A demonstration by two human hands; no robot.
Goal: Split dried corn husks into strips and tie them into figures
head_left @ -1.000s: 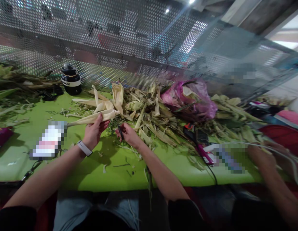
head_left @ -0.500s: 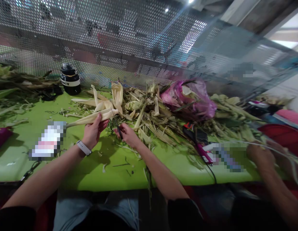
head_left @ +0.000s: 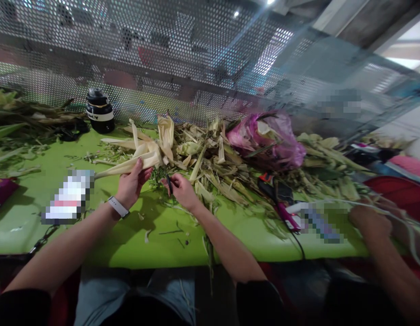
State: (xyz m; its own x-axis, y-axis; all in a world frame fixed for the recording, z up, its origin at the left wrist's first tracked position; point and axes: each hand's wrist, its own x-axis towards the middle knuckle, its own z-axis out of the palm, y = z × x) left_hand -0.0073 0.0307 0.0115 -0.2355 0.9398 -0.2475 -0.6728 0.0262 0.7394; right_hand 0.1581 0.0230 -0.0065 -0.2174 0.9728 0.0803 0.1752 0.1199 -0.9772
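Note:
My left hand, with a white band at the wrist, pinches a pale corn husk between thumb and fingers. Its narrow tail points left, and its wide end is at the right near the husk pile. Just right of it, my right hand is closed on dark scissors, their blades toward the husk and some green scraps. The scissors are partly hidden by my fingers. More pale husks lie behind my left hand.
A heap of dry husks spreads across the green table. Behind it sits a pink plastic bag. A dark bottle stands at the back left. One blurred phone lies left. A co-worker's hand is at right.
The husk's right end looks shorter, and a small pale piece now shows beside it. The scissors have dropped slightly away from the husk. Both hands stay in nearly the same place.

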